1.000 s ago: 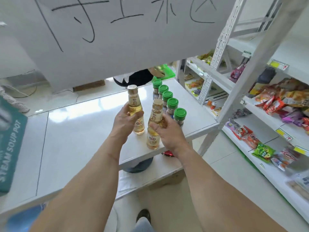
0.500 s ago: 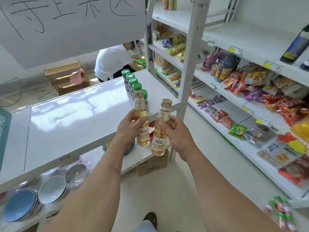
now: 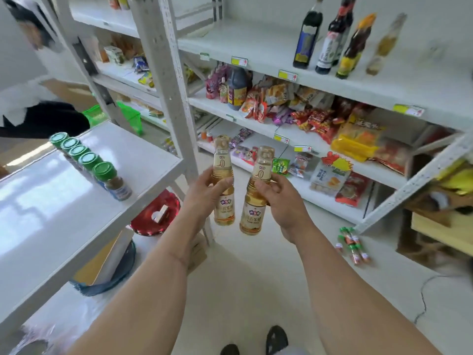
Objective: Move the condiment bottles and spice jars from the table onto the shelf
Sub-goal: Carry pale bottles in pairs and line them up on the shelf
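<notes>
1. Two pale amber condiment bottles are in the air between the tabletop and the shelf unit. The left bottle is in the left hand; the right bottle is in the right hand. Each hand is curled around its bottle at the shoulder, just below the neck, with the body and label hanging free beneath.

2. The bottles hang close side by side, the right one tilted with its base toward the left one. A small swing could knock them together, and if they are glass, which I cannot confirm, that might chip one.

3. The grips sit high, so most of each bottle's weight hangs below the fingers; a slack hold could let one slide out onto the floor.

4. The upper shelf already carries four tall bottles near its front edge. Setting the new ones down beside them with both hands full risks toppling one.

5. The white upright post stands near the left bottle's likely path; a careless lift could clip it.

6. Five green-capped spice jars wait in a row on the tabletop, the nearest close to the edge.
</notes>
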